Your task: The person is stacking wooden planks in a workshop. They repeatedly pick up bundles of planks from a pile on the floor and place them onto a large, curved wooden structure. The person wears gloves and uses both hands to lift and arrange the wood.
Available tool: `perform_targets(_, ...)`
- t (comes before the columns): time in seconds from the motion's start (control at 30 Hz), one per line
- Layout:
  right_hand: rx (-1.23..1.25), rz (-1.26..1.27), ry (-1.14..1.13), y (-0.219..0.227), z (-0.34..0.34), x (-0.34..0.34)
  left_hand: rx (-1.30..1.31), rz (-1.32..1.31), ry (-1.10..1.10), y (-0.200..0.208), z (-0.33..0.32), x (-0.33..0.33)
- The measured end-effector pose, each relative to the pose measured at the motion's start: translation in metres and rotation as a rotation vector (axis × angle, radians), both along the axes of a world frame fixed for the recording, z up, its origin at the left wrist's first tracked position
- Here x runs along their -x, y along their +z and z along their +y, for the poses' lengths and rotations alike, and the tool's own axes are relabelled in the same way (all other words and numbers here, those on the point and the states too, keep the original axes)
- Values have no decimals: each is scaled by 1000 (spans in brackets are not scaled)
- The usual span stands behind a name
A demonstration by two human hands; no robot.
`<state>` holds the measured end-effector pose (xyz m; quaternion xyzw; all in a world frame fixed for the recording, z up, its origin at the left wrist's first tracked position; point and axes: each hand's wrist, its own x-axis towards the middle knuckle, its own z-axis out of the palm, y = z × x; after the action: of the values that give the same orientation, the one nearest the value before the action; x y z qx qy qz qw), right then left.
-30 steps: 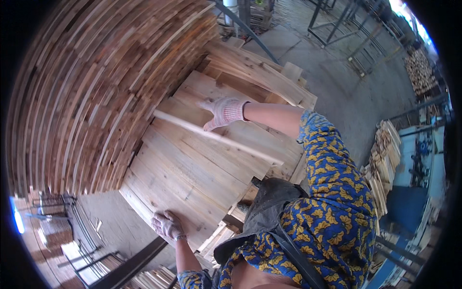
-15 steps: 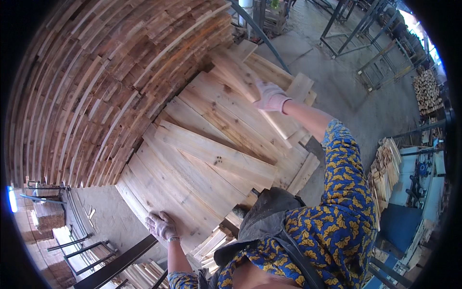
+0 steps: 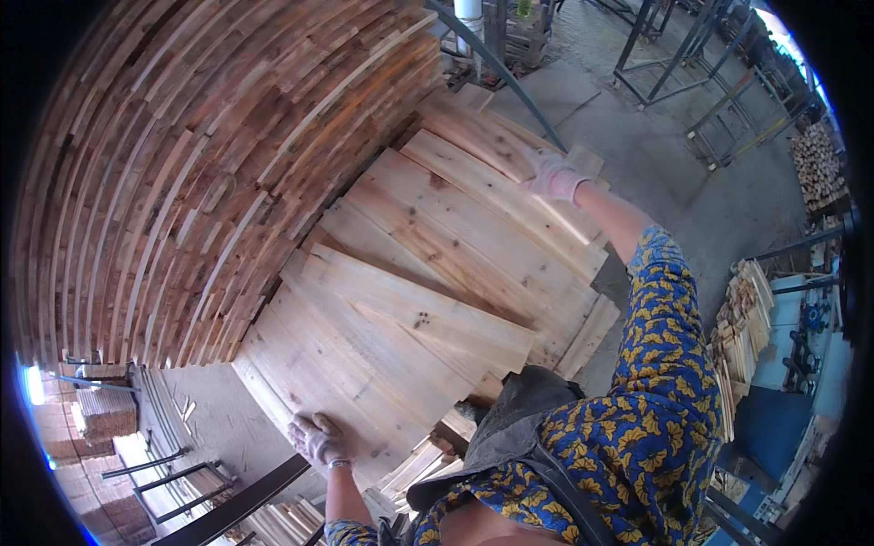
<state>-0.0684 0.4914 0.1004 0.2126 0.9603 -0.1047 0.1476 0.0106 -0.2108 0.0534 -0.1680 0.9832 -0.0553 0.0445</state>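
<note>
My left hand, in a pale work glove, lies on the near left end of a layer of light wooden boards, fingers spread and nothing held. At the far right of the layer, my right hand, gloved too and a little blurred, is closed on the edge of a wooden board. Its fingertips are hard to make out. Between my hands a loose knotty board lies aslant on top of the others. A dark gap shows along its far side.
A tall wall of stacked wood strips rises along the left side of the boards. Metal frames stand on the floor at the far right. Bundled strips lie to my right. A dark metal bar crosses at the lower left.
My right hand has moved away to the far right with its board, baring more of the board beneath. My left hand stays on the boards. The whole view has shifted slightly.
</note>
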Motion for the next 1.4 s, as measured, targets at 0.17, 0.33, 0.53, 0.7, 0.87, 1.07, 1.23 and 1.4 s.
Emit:
perform_targets(0.17, -20, 112, 29, -2, 19, 9, 42, -3, 56, -15, -14, 1)
perform_targets(0.33, -115, -20, -99, 27, 56, 11, 26, -14, 78, -20, -18, -1)
perform_targets(0.53, -99, 146, -79, -26, 46, 13, 16, -32, 35, -8, -7, -3)
perform_targets(0.7, -276, 194, -83, 1, 7, 20, 4, 7, -7, -3, -9, 0)
perform_targets(0.87, 299, 242, 514, 6, -231, -57, -7, -19, 25, 1, -5, 1)
perform_targets(1.07, 160, 240, 336, -1, -307, -68, 3, 19, -53, -9, -3, -2)
perform_targets(1.23, 604, 411, 92, 27, -247, -127, 32, 83, -33, -20, -21, -3)
perform_targets(1.4, 1041, 908, -687, -3, -169, -231, 58, 109, -76, -30, -28, 1)
